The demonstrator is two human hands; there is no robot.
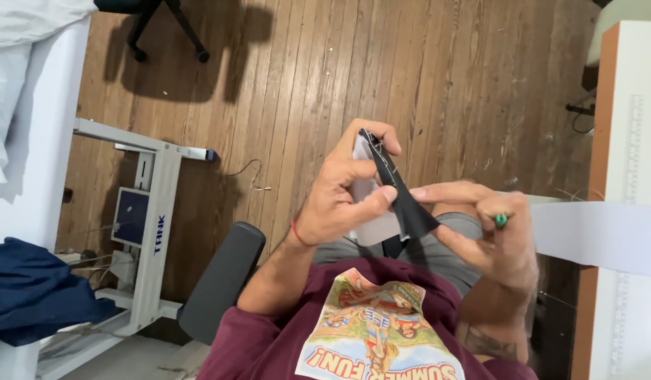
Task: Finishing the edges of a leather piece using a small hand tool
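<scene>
Two hands meet at the frame's centre. Our left hand curls up, thumb and fingers clamped on a black fabric piece with white backing. Our right hand pinches its lower edge, fingers folded around a green-tipped pen.

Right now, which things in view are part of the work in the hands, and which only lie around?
In use:
- left hand
- right hand
- black fabric piece
- grey fabric piece
- green-tipped tool

Lying about:
- navy cloth
- white table frame
- office chair base
</scene>
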